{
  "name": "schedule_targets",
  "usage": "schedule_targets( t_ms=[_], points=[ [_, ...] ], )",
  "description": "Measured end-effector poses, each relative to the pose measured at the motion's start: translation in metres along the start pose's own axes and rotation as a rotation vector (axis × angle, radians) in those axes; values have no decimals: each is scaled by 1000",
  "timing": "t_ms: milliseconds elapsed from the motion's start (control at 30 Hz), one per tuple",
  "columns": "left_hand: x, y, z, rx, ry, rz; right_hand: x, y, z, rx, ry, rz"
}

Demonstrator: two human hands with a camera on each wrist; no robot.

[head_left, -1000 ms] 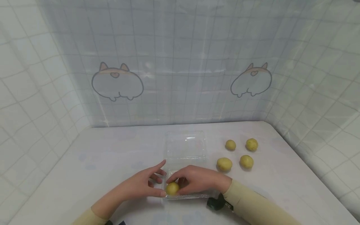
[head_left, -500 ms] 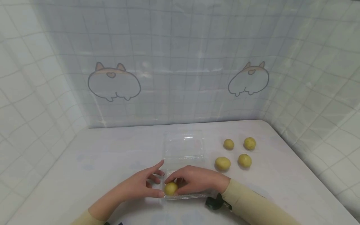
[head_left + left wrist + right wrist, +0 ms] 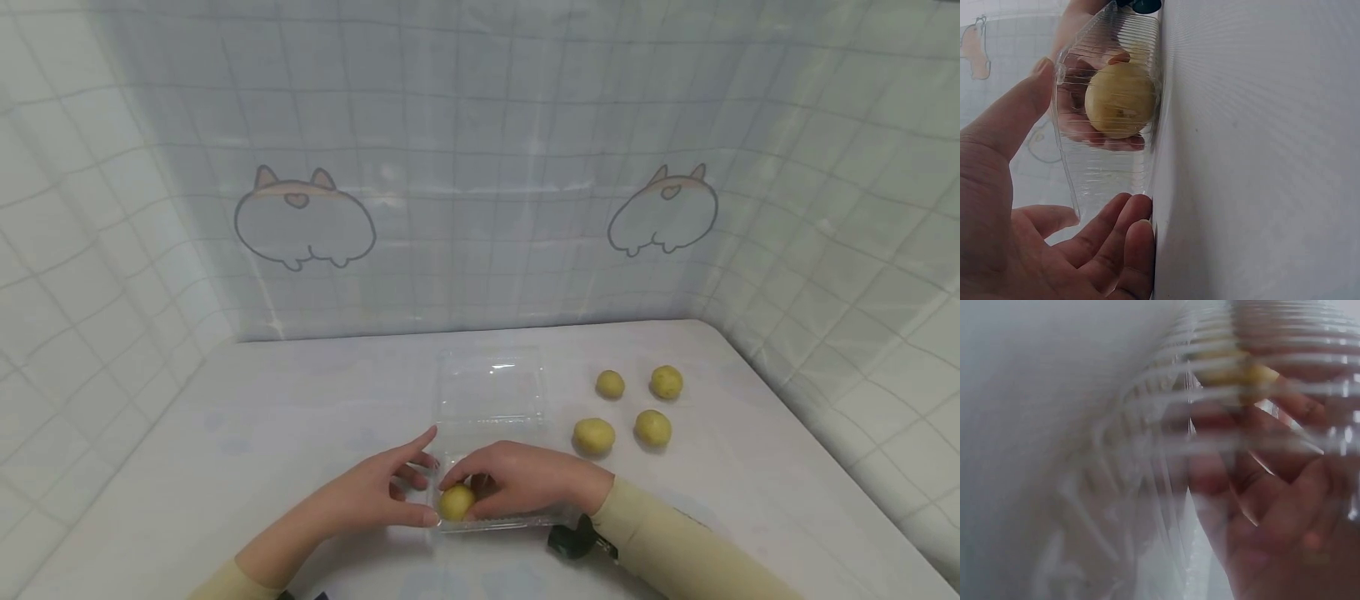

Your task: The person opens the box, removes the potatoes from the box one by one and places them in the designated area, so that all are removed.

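Note:
A clear plastic clamshell box lies unfolded on the table, its lid laid back away from me. Inside its left near corner sits a yellow potato. My right hand reaches into the box from the right and holds this potato between thumb and fingers. Through the ribbed wall, the left wrist view shows the potato low in the box. My left hand is spread along the box's left side, thumb at the near corner and fingertips by the wall. In the right wrist view, the ribbed plastic blurs the right hand.
Several more potatoes lie right of the box, among them a larger one nearest to it and a small one farther back. A tiled-pattern curtain hangs behind and along both sides of the white table.
The whole head view has shifted slightly to the left since a second ago. Both hands and the potato keep the same place at the box.

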State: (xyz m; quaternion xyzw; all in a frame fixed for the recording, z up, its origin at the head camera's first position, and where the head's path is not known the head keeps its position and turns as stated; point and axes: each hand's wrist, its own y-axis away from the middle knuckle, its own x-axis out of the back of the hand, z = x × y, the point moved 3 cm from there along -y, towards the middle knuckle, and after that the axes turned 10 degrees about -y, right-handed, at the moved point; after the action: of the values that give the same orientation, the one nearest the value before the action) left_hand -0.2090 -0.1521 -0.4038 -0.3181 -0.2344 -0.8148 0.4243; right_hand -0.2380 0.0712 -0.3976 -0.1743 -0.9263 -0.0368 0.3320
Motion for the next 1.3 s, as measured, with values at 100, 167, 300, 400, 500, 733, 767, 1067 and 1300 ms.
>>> schedule_targets(
  t_ms=[100, 167, 300, 400, 500, 733, 767, 1067, 1300],
  points=[
    [0, 0, 0, 0, 2, 0, 1, 0, -1, -5, -1, 13],
    [0, 0, 0, -2, 4, 0, 2, 0, -1, -11, -5, 27],
    [0, 0, 0, -4, 12, -9, 3, 0, 1, -7, -25, 65],
    [0, 0, -1, -4, 11, -16, 6, 0, 1, 9, -37, 98],
    [-1, 0, -1, -9, 10, -16, 8, 1, 0, 22, -46, 125],
    [0, 1, -2, -22, 14, -7, 14, 2, -4, 61, -57, 154],
    [0, 1, -1, -22, 17, -8, 15, 2, -5, 66, -60, 159],
    [1, 1, -1, -16, 8, -3, 31, 11, -6, 38, -78, 228],
    [0, 1, 1, -16, 1, -1, 39, 21, -3, 7, -108, 267]
  ],
)
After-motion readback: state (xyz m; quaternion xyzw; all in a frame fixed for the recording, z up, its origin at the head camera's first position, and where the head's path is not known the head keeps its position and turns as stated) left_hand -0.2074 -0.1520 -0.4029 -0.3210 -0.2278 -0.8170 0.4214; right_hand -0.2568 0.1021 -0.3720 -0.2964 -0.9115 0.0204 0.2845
